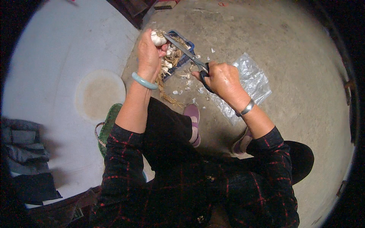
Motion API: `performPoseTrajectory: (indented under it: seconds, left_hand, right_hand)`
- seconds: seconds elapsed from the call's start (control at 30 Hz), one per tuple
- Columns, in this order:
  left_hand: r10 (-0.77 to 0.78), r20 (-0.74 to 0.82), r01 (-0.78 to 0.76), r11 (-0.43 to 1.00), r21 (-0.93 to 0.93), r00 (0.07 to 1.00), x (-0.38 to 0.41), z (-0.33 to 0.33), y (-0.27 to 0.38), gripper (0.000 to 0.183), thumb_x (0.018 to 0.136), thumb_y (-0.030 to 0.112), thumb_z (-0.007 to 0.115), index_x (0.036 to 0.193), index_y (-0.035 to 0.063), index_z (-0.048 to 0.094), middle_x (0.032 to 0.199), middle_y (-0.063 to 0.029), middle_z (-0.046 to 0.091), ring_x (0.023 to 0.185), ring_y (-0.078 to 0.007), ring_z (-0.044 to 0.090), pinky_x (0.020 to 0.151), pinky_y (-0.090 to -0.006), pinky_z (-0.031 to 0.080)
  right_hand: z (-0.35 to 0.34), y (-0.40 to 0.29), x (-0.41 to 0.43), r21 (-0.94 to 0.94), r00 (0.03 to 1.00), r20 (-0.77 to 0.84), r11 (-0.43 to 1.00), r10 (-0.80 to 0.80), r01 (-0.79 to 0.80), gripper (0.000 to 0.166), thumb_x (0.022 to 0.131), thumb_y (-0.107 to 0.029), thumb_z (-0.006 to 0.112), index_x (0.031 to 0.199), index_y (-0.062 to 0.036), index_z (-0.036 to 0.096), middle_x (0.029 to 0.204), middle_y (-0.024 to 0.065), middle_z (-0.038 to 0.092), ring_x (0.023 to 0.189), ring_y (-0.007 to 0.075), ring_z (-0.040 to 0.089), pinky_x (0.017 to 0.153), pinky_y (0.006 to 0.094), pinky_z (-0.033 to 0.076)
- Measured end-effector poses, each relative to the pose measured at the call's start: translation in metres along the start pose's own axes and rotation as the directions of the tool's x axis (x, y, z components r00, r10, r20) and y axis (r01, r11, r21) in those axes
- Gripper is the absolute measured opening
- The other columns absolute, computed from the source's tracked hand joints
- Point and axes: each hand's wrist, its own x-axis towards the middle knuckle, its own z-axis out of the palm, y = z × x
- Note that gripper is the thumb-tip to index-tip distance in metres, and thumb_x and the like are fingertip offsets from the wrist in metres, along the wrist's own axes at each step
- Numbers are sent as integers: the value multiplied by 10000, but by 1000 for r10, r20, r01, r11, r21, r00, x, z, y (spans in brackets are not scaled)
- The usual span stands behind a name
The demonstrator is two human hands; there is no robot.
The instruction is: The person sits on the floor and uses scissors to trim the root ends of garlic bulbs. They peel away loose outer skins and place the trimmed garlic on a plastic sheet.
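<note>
My left hand holds a white garlic bulb at the upper middle, with the bulb's dry top facing right. My right hand has its fingers in the black handles of a pair of scissors. The narrow blades point up and left, and their tips are at the top of the bulb. Whether they touch it I cannot tell. Below both hands, a blue plastic basket on the floor holds several garlic bulbs with dry stalks. A braid of dry stalks hangs over its near side onto the floor.
A crumpled clear plastic bag lies on the concrete floor right of the basket. Garlic skins and scraps are scattered near my shoes. To the left are a white wall, a round pale lid-like object and a green object with a handle.
</note>
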Motion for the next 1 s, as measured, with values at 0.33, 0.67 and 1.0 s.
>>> performPoseTrajectory:
  seconds: [0.33, 0.67, 1.0]
  left_hand:
    - [-79, -60, 89, 979, 185, 995, 3, -3, 8, 387, 983, 347, 378, 856, 17, 535, 689, -118, 590, 447, -94, 413, 369, -203, 269]
    - [-213, 234, 209, 977, 42, 949, -1, 2, 3, 385, 983, 368, 493, 978, -2, 600, 843, -92, 629, 612, -143, 534, 541, -269, 463]
    - [-101, 221, -28, 857, 515, 970, -14, 19, -3, 382, 818, 158, 754, 1113, -3, 572, 1013, -70, 629, 866, -134, 598, 729, -261, 509]
  right_hand:
    - [-6, 11, 12, 458, 952, 296, 863, 78, -213, 662, 752, -574, 733, 516, 17, 552, 424, 113, 460, 388, 212, 450, 434, 371, 398]
    - [20, 60, 12, 423, 815, 478, 727, 329, -541, 719, 743, -722, 623, 609, -16, 638, 514, 84, 591, 528, 174, 629, 523, 308, 485]
    - [5, 47, 20, 812, 880, 439, 339, 179, -474, 458, 813, -504, 678, 746, -54, 633, 628, 40, 619, 568, 111, 568, 490, 235, 383]
